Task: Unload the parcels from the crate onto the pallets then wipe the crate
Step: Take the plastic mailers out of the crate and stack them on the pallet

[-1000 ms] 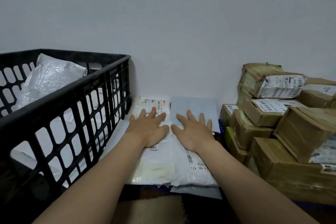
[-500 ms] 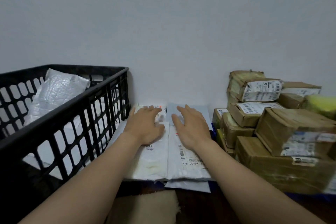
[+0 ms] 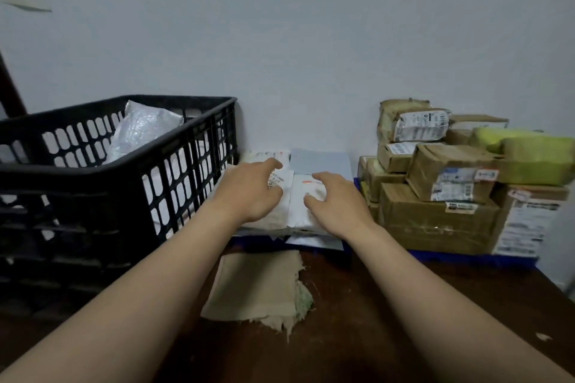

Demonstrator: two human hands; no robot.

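A black slatted crate (image 3: 174,146) stands at the left with a silvery bagged parcel (image 3: 140,130) and other white bags inside. Right of it, flat white mailer parcels (image 3: 298,205) lie stacked on a blue pallet (image 3: 451,256) against the wall. My left hand (image 3: 249,193) hovers over the left mailers with fingers loosely bent, holding nothing. My right hand (image 3: 336,202) hangs just above the right mailer, fingers relaxed and spread. Whether either hand touches the parcels is unclear.
Brown cardboard boxes (image 3: 435,205) with labels are piled at the right on the pallet, a yellow-green package (image 3: 529,155) on top. A beige cloth (image 3: 258,286) lies on the dark wooden floor in front. A pale wall stands close behind.
Both hands have lifted from pressing flat on the mailers and pulled back slightly, fingers now bent. The camera has drawn back and up, revealing the cloth and floor.
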